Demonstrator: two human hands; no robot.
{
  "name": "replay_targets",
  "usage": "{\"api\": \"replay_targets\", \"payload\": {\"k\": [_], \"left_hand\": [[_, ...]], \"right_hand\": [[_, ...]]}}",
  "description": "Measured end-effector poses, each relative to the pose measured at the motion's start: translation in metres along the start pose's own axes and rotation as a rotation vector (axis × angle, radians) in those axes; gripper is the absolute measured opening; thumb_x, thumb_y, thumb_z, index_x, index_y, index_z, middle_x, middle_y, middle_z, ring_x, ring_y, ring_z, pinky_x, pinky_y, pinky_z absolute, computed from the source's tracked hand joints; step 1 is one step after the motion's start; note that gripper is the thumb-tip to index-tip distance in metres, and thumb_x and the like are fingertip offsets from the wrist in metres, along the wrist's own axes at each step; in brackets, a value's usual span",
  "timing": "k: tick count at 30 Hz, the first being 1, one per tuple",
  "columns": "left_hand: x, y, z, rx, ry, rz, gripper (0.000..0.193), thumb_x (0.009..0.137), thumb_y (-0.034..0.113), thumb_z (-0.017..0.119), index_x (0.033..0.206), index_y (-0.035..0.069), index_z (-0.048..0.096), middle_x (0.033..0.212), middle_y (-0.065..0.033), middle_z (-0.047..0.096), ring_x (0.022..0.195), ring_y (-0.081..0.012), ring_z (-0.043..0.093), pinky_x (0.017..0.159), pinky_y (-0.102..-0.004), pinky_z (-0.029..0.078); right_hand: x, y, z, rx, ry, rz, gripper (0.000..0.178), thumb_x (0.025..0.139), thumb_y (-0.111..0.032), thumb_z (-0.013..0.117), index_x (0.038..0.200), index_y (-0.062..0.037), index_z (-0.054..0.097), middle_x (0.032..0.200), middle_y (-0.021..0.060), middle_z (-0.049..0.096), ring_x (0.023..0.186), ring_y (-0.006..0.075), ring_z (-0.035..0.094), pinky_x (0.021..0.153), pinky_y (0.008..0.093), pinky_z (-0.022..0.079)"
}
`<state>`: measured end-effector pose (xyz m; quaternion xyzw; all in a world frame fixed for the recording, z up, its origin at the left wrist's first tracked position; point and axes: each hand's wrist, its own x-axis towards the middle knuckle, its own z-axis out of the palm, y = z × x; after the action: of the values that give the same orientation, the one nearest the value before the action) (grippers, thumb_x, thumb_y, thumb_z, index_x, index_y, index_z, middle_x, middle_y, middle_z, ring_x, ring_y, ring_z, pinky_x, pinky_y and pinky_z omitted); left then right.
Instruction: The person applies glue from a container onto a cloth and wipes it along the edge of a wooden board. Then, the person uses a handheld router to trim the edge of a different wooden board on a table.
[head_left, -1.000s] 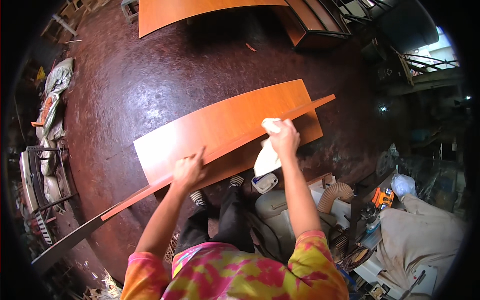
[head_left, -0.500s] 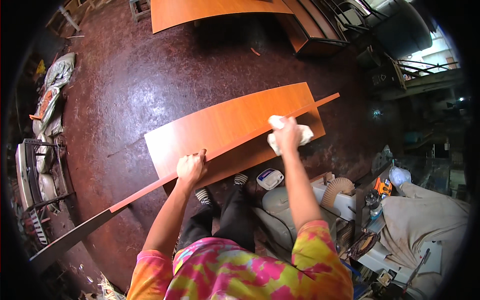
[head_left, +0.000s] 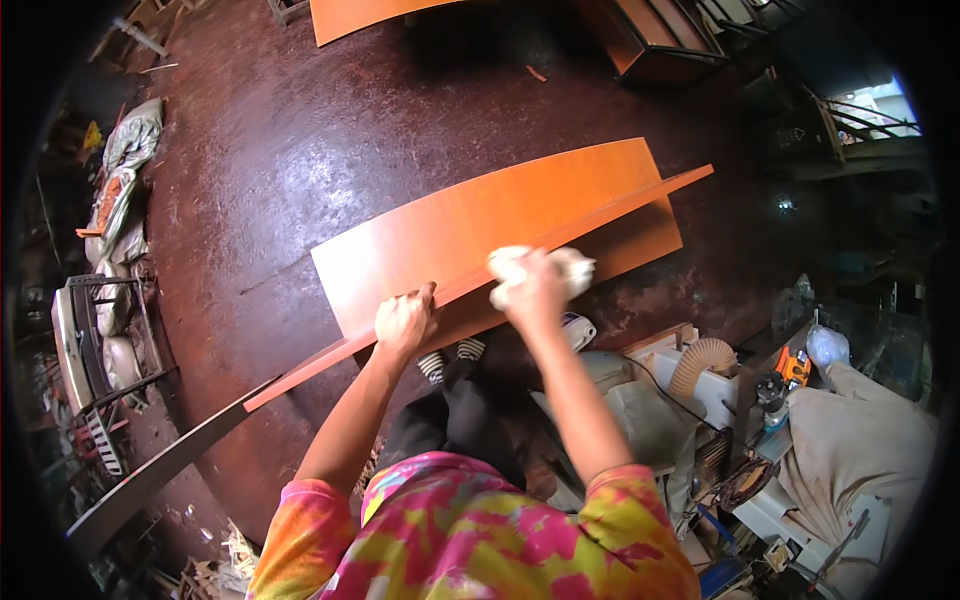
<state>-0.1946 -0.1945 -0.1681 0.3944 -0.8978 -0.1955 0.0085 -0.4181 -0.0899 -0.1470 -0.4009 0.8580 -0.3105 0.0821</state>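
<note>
A long narrow wooden board, its pinkish-orange top edge towards me, slants from lower left to upper right. Behind it lies a wide orange wood-grain panel with a curved far side. My left hand is closed round the board's edge near its middle, thumb along the top. Farther right, my right hand clutches a crumpled white cloth, which lies against the board's edge. The fingers of that hand are partly hidden by the cloth and blurred.
A white plastic jug stands right of my feet. Close by on the right are a ribbed hose, a draped beige cloth and an orange tool. Stuffed sacks line the left wall. Another orange-topped table stands at the far side.
My right hand has slid the white cloth left along the board, nearer my left hand. My left hand keeps its grip. The whole view has shifted a little.
</note>
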Motion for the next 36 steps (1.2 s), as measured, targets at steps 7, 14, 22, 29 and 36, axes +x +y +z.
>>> {"api": "replay_targets", "payload": {"k": [7, 14, 22, 29, 36], "left_hand": [[-0.051, -0.060, -0.032, -0.078, -0.101, -0.034, 0.052, 0.088, 0.030, 0.075, 0.136, 0.013, 0.061, 0.094, -0.0128, 0.077, 0.084, -0.0344, 0.076, 0.076, -0.0464, 0.060], [-0.109, -0.141, -0.072, -0.059, -0.216, -0.064, 0.044, 0.090, 0.030, 0.074, 0.130, 0.014, 0.065, 0.096, -0.0128, 0.077, 0.087, -0.0345, 0.076, 0.079, -0.0462, 0.059], [-0.175, -0.241, -0.095, -0.124, -0.255, 0.044, 0.043, 0.093, 0.024, 0.069, 0.133, 0.013, 0.061, 0.099, -0.0174, 0.077, 0.090, -0.0398, 0.075, 0.080, -0.0507, 0.059], [-0.174, -0.270, -0.101, -0.158, -0.329, 0.169, 0.036, 0.099, 0.020, 0.058, 0.134, 0.011, 0.059, 0.100, -0.0212, 0.076, 0.087, -0.0424, 0.074, 0.079, -0.0536, 0.059], [-0.171, -0.274, -0.091, -0.202, -0.281, 0.234, 0.039, 0.100, 0.021, 0.059, 0.137, 0.011, 0.057, 0.097, -0.0234, 0.076, 0.087, -0.0431, 0.074, 0.079, -0.0542, 0.059]], "right_hand": [[0.014, -0.015, -0.022, -0.126, -0.069, 0.080, 0.020, 0.080, -0.014, 0.076, 0.099, -0.0171, 0.079, 0.094, 0.0077, 0.067, 0.080, 0.0356, 0.071, 0.071, 0.0496, 0.058], [-0.087, -0.115, 0.057, 0.193, -0.085, -0.240, 0.030, 0.072, -0.012, 0.078, 0.102, -0.0191, 0.078, 0.104, 0.0053, 0.067, 0.078, 0.0365, 0.072, 0.073, 0.0530, 0.058], [-0.088, -0.157, 0.056, -0.117, -0.004, 0.142, 0.016, 0.080, -0.012, 0.073, 0.096, -0.0128, 0.078, 0.100, 0.0090, 0.068, 0.079, 0.0372, 0.073, 0.070, 0.0529, 0.056], [-0.154, -0.234, 0.116, -0.164, -0.049, 0.095, 0.024, 0.077, -0.020, 0.081, 0.101, -0.0224, 0.078, 0.106, 0.0054, 0.070, 0.086, 0.0378, 0.074, 0.080, 0.0516, 0.059], [-0.114, -0.198, 0.099, -0.296, 0.172, 0.179, 0.023, 0.077, -0.012, 0.077, 0.100, -0.0104, 0.080, 0.107, 0.0156, 0.069, 0.092, 0.0408, 0.070, 0.081, 0.0537, 0.054]]}}
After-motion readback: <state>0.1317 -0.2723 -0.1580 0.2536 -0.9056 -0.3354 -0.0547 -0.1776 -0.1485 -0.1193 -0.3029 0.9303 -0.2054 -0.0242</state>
